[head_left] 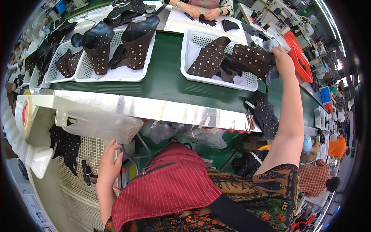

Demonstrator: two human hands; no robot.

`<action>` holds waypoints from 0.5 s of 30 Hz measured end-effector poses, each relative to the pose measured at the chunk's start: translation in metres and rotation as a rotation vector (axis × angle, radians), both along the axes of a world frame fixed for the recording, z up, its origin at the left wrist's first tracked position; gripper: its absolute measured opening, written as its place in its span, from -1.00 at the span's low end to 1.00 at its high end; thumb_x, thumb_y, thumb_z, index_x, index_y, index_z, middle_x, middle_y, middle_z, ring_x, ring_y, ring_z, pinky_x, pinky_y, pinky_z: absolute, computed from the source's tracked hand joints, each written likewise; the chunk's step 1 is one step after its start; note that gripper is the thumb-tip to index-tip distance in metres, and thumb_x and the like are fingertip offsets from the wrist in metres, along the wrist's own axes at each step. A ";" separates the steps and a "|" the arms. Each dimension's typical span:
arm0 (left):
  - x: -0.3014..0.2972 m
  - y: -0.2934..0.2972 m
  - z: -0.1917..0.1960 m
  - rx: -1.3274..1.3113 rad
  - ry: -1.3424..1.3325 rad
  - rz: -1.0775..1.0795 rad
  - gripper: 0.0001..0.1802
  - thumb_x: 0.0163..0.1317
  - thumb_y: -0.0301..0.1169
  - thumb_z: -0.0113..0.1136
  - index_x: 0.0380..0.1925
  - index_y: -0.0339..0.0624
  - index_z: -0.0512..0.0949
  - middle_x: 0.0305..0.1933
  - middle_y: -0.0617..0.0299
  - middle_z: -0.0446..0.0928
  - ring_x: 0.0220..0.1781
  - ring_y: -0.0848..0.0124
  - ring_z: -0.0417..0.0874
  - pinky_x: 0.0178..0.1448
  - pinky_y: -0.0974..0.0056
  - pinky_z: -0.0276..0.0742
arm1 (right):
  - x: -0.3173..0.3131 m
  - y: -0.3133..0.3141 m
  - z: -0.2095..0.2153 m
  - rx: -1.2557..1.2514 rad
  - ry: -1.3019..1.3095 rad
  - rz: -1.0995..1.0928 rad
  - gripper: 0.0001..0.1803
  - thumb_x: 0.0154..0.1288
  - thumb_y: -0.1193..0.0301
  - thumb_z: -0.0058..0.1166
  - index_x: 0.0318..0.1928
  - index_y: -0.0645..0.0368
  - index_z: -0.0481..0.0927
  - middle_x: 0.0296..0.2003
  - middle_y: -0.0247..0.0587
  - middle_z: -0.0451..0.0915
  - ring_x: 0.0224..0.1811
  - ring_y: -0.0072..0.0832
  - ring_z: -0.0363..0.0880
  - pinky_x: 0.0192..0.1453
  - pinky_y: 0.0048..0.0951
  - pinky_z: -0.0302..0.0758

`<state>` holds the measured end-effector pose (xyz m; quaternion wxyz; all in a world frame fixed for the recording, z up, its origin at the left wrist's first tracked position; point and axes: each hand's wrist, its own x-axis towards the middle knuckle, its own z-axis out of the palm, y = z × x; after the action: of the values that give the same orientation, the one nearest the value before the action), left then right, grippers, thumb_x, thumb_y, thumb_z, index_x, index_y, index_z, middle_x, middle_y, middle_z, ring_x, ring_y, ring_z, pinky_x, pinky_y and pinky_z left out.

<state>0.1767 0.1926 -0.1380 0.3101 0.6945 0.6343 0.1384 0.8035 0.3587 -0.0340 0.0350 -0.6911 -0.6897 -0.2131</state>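
Reaching over the green table (164,69), we grip a brown studded piece (248,59) at a white basket (216,80) with our right hand (284,63), our left hand (109,164), fingers apart, near clear plastic (104,127).

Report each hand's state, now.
Left hand: open, fingers slightly spread, apparently empty.
Right hand: closed, holding the studded brown piece by its end.

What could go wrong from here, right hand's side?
The right hand holds the brown studded leather piece by one end; it might slip, or catch on the white perforated plastic basket. Orange-handled scissors near the front edge of the green bench could get knocked off.
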 end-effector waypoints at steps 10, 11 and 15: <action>0.046 0.026 0.008 -0.007 0.016 0.012 -0.75 0.18 -0.49 0.13 -0.12 -0.20 0.49 0.20 0.02 0.45 0.20 0.04 0.47 0.19 0.15 0.42 | 0.010 0.032 -0.074 -0.381 -0.119 0.137 -0.84 0.09 0.55 -0.04 -0.31 0.10 0.57 -0.20 -0.23 0.55 -0.16 -0.20 0.60 -0.09 -0.21 0.51; 0.050 0.028 0.009 -0.011 0.021 0.004 -0.76 0.18 -0.49 0.13 -0.12 -0.21 0.49 0.18 0.03 0.47 0.18 0.05 0.49 0.18 0.15 0.43 | 0.013 0.031 -0.080 -0.354 -0.135 0.143 -0.82 0.09 0.55 -0.04 -0.30 0.10 0.59 -0.21 -0.22 0.55 -0.17 -0.19 0.60 -0.10 -0.20 0.51; 0.055 0.029 0.010 0.037 0.043 -0.017 -0.76 0.17 -0.49 0.14 -0.13 -0.20 0.50 0.14 0.07 0.50 0.13 0.07 0.52 0.13 0.15 0.46 | -0.022 0.037 -0.084 -0.049 -0.064 0.210 -0.77 0.11 0.53 -0.05 -0.24 0.09 0.62 -0.25 -0.16 0.58 -0.20 -0.14 0.60 -0.12 -0.14 0.50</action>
<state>0.2322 0.2219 -0.1280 0.2847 0.7083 0.6322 0.1327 0.7819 0.3953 -0.1180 0.0184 -0.6085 -0.7641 -0.2133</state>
